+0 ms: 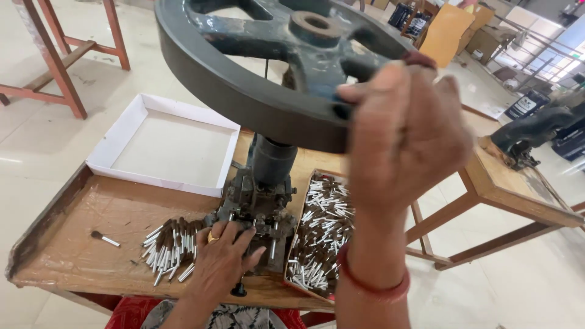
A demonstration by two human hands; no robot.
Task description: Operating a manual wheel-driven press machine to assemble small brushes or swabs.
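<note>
Wooden bench is carrying everything. Left hand is resting fingers spread on the press base, gripping nothing. Loose pile of small metal-tipped pieces is lying just left of it; box of the same pieces is sitting just right. Right hand is clenching the dark flywheel rim, blocking the view behind. White tray is sitting farther back left.

An empty white tray — red wooden stand beyond it.
</note>
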